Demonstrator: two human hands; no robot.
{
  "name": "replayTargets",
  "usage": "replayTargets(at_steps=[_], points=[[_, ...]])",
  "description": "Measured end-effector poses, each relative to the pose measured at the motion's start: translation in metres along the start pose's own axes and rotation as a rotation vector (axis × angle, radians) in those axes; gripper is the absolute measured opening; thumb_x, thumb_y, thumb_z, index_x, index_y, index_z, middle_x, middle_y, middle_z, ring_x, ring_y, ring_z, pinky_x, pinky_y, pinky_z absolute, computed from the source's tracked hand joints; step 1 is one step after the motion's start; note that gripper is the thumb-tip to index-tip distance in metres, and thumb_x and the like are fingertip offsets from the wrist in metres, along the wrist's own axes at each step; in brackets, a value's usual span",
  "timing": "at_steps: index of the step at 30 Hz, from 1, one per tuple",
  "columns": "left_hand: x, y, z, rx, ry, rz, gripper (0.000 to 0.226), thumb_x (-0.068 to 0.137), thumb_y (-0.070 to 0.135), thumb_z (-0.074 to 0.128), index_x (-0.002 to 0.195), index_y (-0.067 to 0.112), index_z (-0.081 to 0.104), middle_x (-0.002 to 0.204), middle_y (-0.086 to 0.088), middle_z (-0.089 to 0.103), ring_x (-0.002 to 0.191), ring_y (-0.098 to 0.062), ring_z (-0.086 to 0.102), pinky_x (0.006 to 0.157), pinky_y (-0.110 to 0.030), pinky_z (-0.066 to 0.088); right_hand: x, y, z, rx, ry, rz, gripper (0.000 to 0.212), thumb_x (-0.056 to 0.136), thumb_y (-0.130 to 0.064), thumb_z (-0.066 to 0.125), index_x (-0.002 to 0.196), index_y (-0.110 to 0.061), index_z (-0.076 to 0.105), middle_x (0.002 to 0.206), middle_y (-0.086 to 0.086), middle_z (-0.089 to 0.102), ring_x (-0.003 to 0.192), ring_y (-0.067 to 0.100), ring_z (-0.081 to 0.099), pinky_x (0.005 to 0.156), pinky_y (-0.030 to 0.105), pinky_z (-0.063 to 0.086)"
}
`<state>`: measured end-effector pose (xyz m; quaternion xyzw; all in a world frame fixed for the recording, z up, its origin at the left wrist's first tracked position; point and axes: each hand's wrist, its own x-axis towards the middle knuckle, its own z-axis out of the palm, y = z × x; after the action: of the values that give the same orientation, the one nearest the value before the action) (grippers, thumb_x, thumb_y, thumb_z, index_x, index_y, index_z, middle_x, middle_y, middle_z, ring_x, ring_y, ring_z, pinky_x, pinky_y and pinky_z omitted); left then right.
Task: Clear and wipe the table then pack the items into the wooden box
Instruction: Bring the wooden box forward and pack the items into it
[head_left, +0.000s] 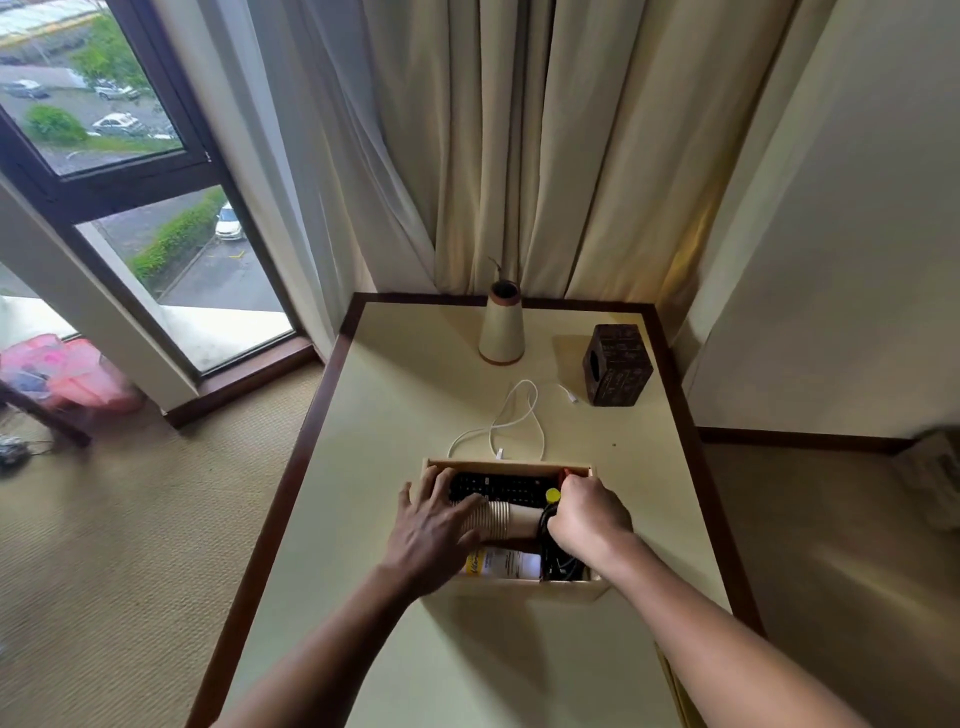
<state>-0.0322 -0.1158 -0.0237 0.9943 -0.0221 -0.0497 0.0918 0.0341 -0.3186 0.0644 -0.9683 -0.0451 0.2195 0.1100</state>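
The wooden box (519, 590) sits on the bench (415, 405) just before me, with a white packet (506, 564) against its near wall. My left grip (436, 519) lies open, fingers flat on a sideways stack of paper cups (511, 522). They look light and easily crushed, so gentle pressure suits. My right grip (589, 514) is curled at the box's right end, seemingly closed round a black cord (548, 525). A remote (504, 488) lies along the far wall. Beyond the box, a white cable (514, 421) sprawls on the bench; it is limp and light, best gathered in loops. Farther back stand a tissue box (618, 366) and a vase (501, 330).
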Motion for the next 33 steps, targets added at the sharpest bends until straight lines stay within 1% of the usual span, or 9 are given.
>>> replayTargets(at_steps=[2,4,8,11,13,20,23,27,33], points=[[-0.001,-0.003,0.001,-0.011,-0.016,-0.001,0.053,0.096,0.055,0.052,0.146,0.040,0.043,0.162,-0.011,0.026,0.153,-0.033,0.014,0.120,-0.061,0.020,0.003,0.005,0.006,0.022,0.020,0.029,0.007,0.088,-0.007,0.054,0.091,-0.014,0.053,0.105,0.011,0.065,0.083,0.031,0.057,0.069,0.033,0.047],[-0.002,-0.003,0.001,-0.020,-0.020,-0.002,0.053,0.098,0.051,0.054,0.148,0.039,0.042,0.163,-0.012,0.027,0.153,-0.033,0.016,0.121,-0.059,0.020,0.005,0.012,0.013,0.017,0.046,0.033,0.019,0.090,-0.004,0.052,0.102,-0.012,0.064,0.104,0.010,0.067,0.085,0.030,0.064,0.071,0.033,0.053],[-0.003,-0.003,0.003,-0.056,-0.003,-0.005,0.050,0.095,0.051,0.055,0.143,0.039,0.047,0.152,-0.010,0.043,0.142,-0.031,0.034,0.109,-0.051,0.036,0.006,0.017,0.023,-0.063,0.084,-0.026,0.021,0.095,-0.001,0.051,0.108,-0.007,0.066,0.103,0.010,0.070,0.091,0.029,0.069,0.069,0.035,0.053],[-0.005,-0.004,0.006,-0.085,0.026,0.005,0.050,0.093,0.051,0.055,0.140,0.036,0.051,0.142,-0.010,0.051,0.135,-0.031,0.043,0.102,-0.048,0.043,0.004,0.019,0.029,-0.207,0.105,-0.062,0.033,0.100,-0.004,0.048,0.132,-0.008,0.056,0.133,0.013,0.055,0.116,0.030,0.054,0.085,0.038,0.051],[-0.006,-0.005,0.008,-0.087,0.040,0.012,0.050,0.093,0.049,0.056,0.141,0.035,0.050,0.139,-0.009,0.052,0.132,-0.031,0.045,0.100,-0.047,0.044,0.001,0.022,0.027,-0.289,0.078,-0.092,0.043,0.097,0.003,0.046,0.139,-0.006,0.050,0.141,0.014,0.042,0.120,0.031,0.049,0.093,0.039,0.049],[-0.007,-0.005,0.008,-0.096,0.055,0.023,0.052,0.094,0.054,0.050,0.143,0.036,0.050,0.130,-0.004,0.055,0.124,-0.027,0.048,0.100,-0.044,0.042,-0.007,0.028,0.023,-0.540,0.155,-0.265,0.036,0.094,0.003,0.045,0.110,-0.011,0.073,0.110,0.009,0.072,0.107,0.028,0.061,0.088,0.037,0.049],[-0.008,-0.005,0.009,-0.089,0.065,0.037,0.052,0.095,0.054,0.048,0.143,0.034,0.049,0.128,-0.002,0.056,0.121,-0.026,0.049,0.099,-0.044,0.043,-0.008,0.028,0.016,-0.530,0.099,-0.242,0.027,0.092,-0.006,0.051,0.108,-0.014,0.070,0.115,0.009,0.070,0.113,0.027,0.056,0.094,0.040,0.042],[-0.008,-0.005,0.009,-0.090,0.077,0.048,0.051,0.094,0.056,0.043,0.140,0.034,0.050,0.124,-0.002,0.057,0.119,-0.026,0.050,0.096,-0.044,0.044,-0.013,0.024,0.020,-0.449,0.088,-0.232,0.025,0.096,-0.023,0.056,0.115,-0.013,0.069,0.139,0.010,0.052,0.130,0.030,0.043,0.104,0.042,0.037],[-0.007,-0.006,0.010,-0.069,0.100,0.077,0.047,0.095,0.054,0.053,0.137,0.035,0.051,0.124,-0.004,0.056,0.122,-0.028,0.047,0.097,-0.045,0.045,-0.017,0.028,0.035,-0.485,0.012,-0.266,0.018,0.094,-0.010,0.058,0.106,-0.014,0.070,0.114,0.008,0.069,0.124,0.027,0.051,0.102,0.039,0.036]])
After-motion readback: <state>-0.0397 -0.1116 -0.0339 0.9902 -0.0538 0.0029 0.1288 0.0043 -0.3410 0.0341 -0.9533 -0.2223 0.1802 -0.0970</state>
